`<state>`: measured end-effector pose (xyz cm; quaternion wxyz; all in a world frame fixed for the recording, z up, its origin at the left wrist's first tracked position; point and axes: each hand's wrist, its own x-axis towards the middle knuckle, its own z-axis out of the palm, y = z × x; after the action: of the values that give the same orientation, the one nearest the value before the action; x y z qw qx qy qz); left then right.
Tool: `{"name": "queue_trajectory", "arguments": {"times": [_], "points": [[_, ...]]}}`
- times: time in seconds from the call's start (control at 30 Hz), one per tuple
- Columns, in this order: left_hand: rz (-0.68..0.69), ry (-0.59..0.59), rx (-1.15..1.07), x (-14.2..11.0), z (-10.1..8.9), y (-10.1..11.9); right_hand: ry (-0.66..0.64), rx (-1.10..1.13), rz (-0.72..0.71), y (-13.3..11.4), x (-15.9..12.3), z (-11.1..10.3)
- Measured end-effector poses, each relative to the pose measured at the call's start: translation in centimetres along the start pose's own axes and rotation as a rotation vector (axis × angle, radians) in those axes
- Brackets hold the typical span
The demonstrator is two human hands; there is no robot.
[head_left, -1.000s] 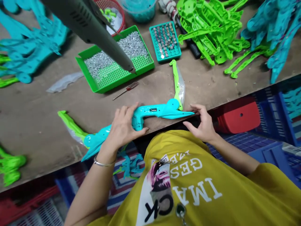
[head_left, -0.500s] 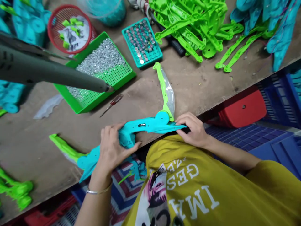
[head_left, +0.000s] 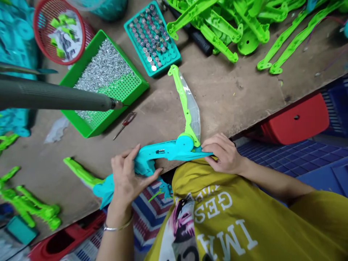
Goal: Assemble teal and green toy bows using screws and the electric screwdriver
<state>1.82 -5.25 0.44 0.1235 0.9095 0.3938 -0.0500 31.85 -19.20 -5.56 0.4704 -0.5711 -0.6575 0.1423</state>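
Observation:
A turquoise plastic toy body (head_left: 171, 151) lies along the table's near edge. Its left end passes beneath my left hand (head_left: 127, 174), whose fingers and thumb wrap round its curved part. At the pointed right end, the fingers of my right hand (head_left: 224, 153) pinch the tip; the fingertips are partly hidden behind it. A green arm (head_left: 183, 98) with a clear plastic strip (head_left: 193, 112) stands out from the round joint, away from me. On the left, a second green arm (head_left: 81, 173) sticks out past my left wrist.
An electric screwdriver (head_left: 54, 93) hangs over the green basket of screws (head_left: 108, 123). A small red-handled screwdriver (head_left: 129, 119) lies nearby. Behind are a turquoise tray of small round parts (head_left: 165, 59), a red basket (head_left: 36, 27) and piled green parts (head_left: 217, 29). A red stool (head_left: 304, 117) stands right.
The view has shifted, with the table things appearing further left and up. Both hands keep their hold on the toy body, which tilts slightly differently.

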Motion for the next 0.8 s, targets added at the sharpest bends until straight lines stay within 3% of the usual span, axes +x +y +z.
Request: {"name": "queue_trajectory", "arguments": {"times": [0.3, 0.43, 0.53, 0.67, 0.8], "points": [[-0.043, -0.052, -0.087, 0.5, -0.4, 0.3, -0.062, -0.105, 0.060, -1.3, 1.3, -0.5], [-0.026, -0.087, -0.155, 1.0, -0.8, 0.1, -0.025, -0.184, -0.002, -2.4, 1.9, -0.3], [0.005, -0.099, -0.212, 1.3, -1.2, -0.2, -0.020, -0.073, -0.134, -4.0, 2.2, 0.1], [-0.001, -0.092, -0.249, 1.3, -1.3, -0.3, -0.281, 0.087, -0.256, -6.0, 2.1, 2.3], [0.003, -0.062, -0.261, 1.2, -1.3, -0.2, -0.465, -0.075, -0.191, -7.1, 1.6, 5.2]]}}
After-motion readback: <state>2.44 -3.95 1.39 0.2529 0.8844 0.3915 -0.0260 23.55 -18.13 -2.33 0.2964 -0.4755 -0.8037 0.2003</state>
